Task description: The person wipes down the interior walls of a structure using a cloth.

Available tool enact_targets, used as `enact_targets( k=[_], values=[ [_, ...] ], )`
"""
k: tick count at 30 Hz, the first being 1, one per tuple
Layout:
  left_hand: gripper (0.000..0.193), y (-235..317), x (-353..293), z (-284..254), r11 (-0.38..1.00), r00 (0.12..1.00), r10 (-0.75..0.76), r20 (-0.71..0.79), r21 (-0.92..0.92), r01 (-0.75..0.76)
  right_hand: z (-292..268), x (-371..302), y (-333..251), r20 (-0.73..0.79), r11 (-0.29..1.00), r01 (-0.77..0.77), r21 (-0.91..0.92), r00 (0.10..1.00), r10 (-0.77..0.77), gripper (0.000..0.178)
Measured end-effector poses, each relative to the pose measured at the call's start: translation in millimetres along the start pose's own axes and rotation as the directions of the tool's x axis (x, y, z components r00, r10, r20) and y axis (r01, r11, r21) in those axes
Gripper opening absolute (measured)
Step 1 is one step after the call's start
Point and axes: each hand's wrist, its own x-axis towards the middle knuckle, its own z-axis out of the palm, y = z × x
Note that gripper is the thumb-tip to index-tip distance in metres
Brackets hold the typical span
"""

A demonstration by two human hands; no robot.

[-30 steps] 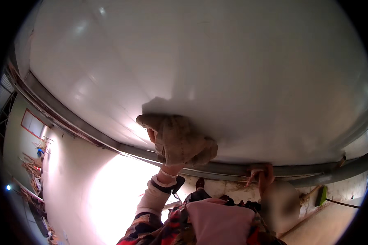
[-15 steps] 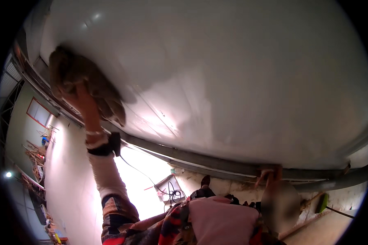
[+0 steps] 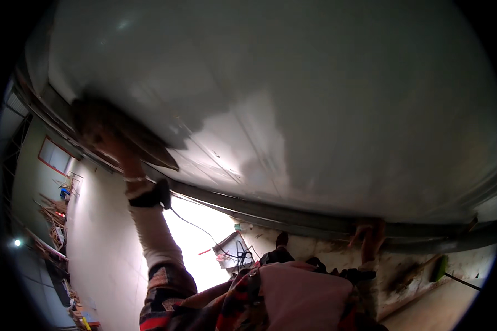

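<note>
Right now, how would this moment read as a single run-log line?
left hand: raised, pressing a flat brown pad against white ceiling | right hand: fingers gripping grey ledge | motion blur on left hand

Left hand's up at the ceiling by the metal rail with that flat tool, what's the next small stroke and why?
Probably draw the left hand and its flat tool to the right, toward the middle of the ceiling. The darker, wet-looking patch beside the tool has an uneven edge against the paler surface, so one stroke there should even it out. Keep the right hand on the rail.
</note>
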Motion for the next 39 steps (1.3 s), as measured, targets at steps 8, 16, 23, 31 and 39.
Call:
enact_targets(
  k=[8,16,23,31,39],
  values=[
    [0.035,-66.9,-217.0,-58.1,0.868,0.891,-0.454,0.016,-0.216,0.446,-0.5,6.4,2.9,0.072,0.996,0.072,-0.061,0.995,-0.068,0.039],
    [0.046,46.2,-248.9,-24.2,0.81,0.813,-0.579,-0.055,-0.145,0.567,4.3,3.9,-17.8,-0.003,0.979,-0.049,-0.2,0.999,0.05,0.036],
    [0.054,86.9,-243.5,5.2,0.869,0.919,-0.191,0.346,-0.375,0.322,20.6,0.5,-39.0,0.153,0.921,-0.149,0.36,0.983,0.099,0.014],
    [0.03,159.4,-245.4,25.7,0.639,0.389,0.751,0.534,-0.436,-0.634,11.5,3.3,-23.0,0.118,0.979,-0.055,0.196,0.993,0.032,0.017],
    [0.049,84.7,-241.0,-2.5,0.961,0.827,0.18,0.533,0.084,-0.263,13.3,1.1,-12.1,0.051,0.984,-0.143,0.109,0.989,0.138,0.02]
  ],
)
